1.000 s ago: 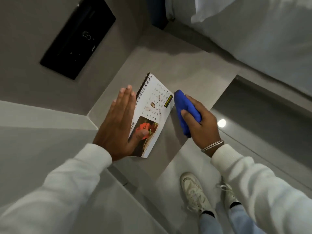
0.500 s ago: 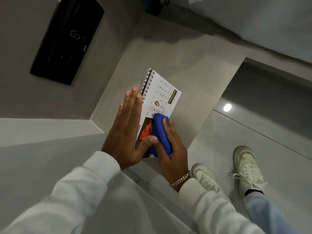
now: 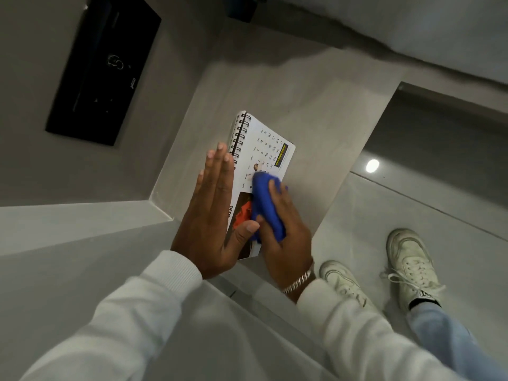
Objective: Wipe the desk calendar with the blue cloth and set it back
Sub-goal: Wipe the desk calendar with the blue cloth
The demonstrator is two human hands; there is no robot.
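A white spiral-bound desk calendar (image 3: 268, 149) with a date grid and a red-orange picture is held up above the grey ledge (image 3: 316, 105). My left hand (image 3: 211, 213) lies flat along its spiral edge, fingers straight, thumb pressed on the picture side. My right hand (image 3: 286, 237) grips a bunched blue cloth (image 3: 266, 207) and presses it against the calendar's face, covering the lower part of the page. The calendar's lower corner is hidden behind both hands.
A black wall panel (image 3: 104, 70) with small symbols is set in the grey wall at the upper left. White bedding (image 3: 412, 28) fills the upper right. Below the ledge are a glossy tiled floor (image 3: 412, 204) and my white sneakers (image 3: 409, 268).
A second ago my right hand held the cloth beside the calendar's right edge. It has come onto the calendar's face and the cloth now rubs the page. My left hand still holds the calendar.
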